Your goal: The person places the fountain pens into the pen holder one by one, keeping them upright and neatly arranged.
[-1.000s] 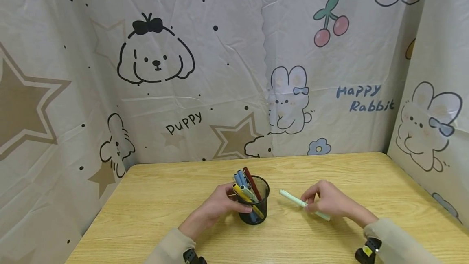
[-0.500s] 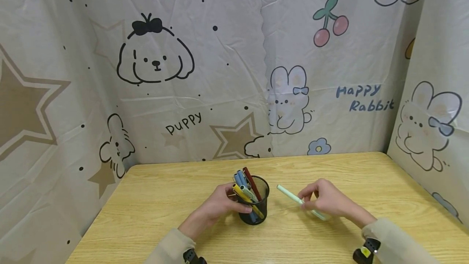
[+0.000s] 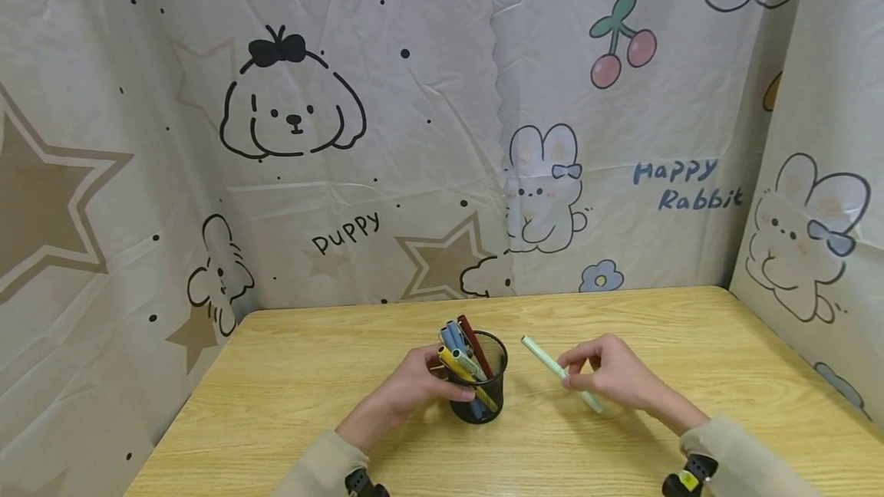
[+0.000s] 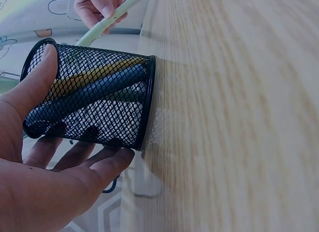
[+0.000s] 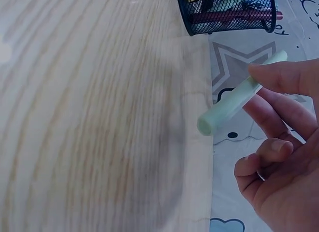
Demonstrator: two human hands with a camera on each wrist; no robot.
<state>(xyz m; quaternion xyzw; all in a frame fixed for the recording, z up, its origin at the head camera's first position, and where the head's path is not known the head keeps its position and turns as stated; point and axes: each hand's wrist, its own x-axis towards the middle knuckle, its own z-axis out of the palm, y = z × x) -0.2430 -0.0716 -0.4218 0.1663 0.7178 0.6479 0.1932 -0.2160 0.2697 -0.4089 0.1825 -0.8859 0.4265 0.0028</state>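
A black mesh pen cup (image 3: 496, 399) stands upright on the table, my left hand (image 3: 414, 386) gripping its side with the thumb in front and the fingers curled behind. Blue pens (image 3: 453, 336), a yellow pen (image 3: 452, 361), a dark red pen (image 3: 473, 343) and a pale green pen (image 3: 466, 363) lean inside it. To the right of the cup, my right hand (image 3: 617, 376) pinches another pale green pen (image 3: 541, 356) between thumb and fingers. This pen slants, its far end pointing up toward the cup; in the right wrist view the near end of the pen (image 5: 224, 112) shows close.
The wooden table (image 3: 311, 359) has a light wood grain. Behind it and at both sides hangs a pale cloth (image 3: 428, 136) printed with cartoon animals and stars. Both wrists carry small black devices, such as the right one (image 3: 691, 474).
The pale green pen in my right hand has tilted, its far end rising and swinging toward the cup. My right hand has shifted slightly left. The left hand and the cup keep still.
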